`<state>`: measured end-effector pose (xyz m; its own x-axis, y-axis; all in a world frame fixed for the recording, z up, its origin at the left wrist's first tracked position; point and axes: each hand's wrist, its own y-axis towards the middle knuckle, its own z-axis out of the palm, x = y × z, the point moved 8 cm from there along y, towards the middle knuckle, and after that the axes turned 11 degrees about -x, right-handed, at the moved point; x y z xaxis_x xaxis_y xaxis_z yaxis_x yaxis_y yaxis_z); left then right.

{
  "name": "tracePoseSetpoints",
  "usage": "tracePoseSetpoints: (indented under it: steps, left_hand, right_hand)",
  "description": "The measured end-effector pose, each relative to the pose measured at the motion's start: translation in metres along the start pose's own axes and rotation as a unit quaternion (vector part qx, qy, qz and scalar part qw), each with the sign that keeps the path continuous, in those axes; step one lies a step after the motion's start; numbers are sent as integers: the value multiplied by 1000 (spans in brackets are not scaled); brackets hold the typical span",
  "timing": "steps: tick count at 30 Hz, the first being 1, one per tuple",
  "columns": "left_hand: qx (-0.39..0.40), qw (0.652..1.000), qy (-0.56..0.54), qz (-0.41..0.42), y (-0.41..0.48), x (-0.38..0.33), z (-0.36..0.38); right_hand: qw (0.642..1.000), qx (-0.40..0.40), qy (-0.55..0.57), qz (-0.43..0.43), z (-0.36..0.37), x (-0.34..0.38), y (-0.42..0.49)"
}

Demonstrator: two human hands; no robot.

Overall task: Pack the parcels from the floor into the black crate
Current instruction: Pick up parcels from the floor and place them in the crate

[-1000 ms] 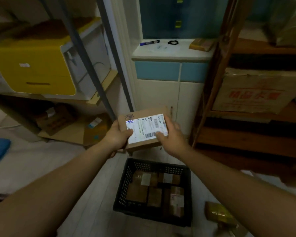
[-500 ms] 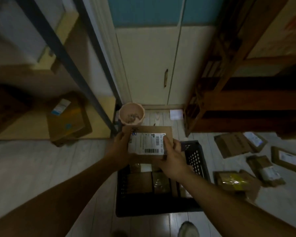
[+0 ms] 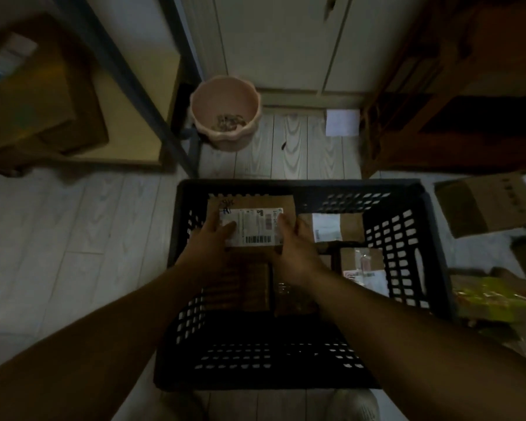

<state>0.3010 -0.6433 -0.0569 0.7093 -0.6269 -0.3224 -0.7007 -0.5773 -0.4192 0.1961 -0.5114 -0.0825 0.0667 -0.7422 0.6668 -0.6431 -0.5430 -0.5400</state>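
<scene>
The black crate (image 3: 413,268) stands on the pale plank floor right below me. I hold a brown cardboard parcel (image 3: 255,221) with a white shipping label inside the crate's far left corner. My left hand (image 3: 208,241) grips its left side and my right hand (image 3: 295,247) its right side. Under and beside it lie several brown parcels (image 3: 354,229) in the crate. More parcels lie on the floor to the right: a brown box (image 3: 486,205) and a yellow-taped one (image 3: 492,299).
A pink pot (image 3: 225,112) stands on the floor just beyond the crate. A metal shelf leg (image 3: 140,86) and a low shelf with a cardboard box (image 3: 34,95) are at the left. Dark wooden shelving (image 3: 456,101) rises at the right. White cabinet doors (image 3: 280,41) face me.
My view has tilted down from the cabinet to the crate. Both hands have lowered the labelled parcel from chest height into the crate's far left corner.
</scene>
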Motion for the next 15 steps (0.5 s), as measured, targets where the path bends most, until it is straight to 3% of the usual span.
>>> tracePoseSetpoints:
  steps: [10, 15]
  left_hand:
    - [40, 991, 120, 31, 39, 30, 59]
    - [100, 994, 36, 6, 31, 31, 41]
  right_hand:
    - [989, 5, -134, -63, 54, -37, 47]
    - [985, 70, -154, -31, 31, -22, 35]
